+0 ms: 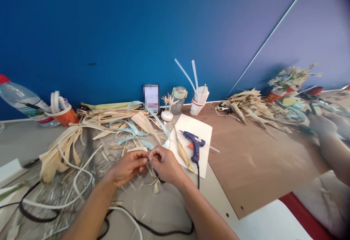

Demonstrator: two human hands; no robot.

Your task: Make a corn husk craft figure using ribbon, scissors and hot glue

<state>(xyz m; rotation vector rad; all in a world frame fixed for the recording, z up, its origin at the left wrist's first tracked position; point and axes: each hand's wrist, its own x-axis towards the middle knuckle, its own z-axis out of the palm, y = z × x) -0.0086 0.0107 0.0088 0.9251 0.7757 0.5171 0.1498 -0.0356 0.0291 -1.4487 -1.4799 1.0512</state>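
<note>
My left hand [128,167] and my right hand [167,166] meet fingertip to fingertip above the table, both pinched closed. Whatever lies between the fingers is too small and covered to make out. Right of my right hand, a blue glue gun [196,146] with an orange trigger lies on a white sheet [205,130], a clear glue stick poking from its back. A dried husk piece [182,150] rests on the same sheet. Just beyond my hands are dried husk strips [146,124] and light blue strips [133,127]. Small pale scraps [156,186] lie beneath my hands.
Behind stand a phone [151,97], a husk flower on a white base [166,115], a jar [179,103] and a cup of glue sticks [197,108]. A bottle [23,96] and an orange cup [65,116] are left. Cables cross the front; another person's hand [324,125] works at right.
</note>
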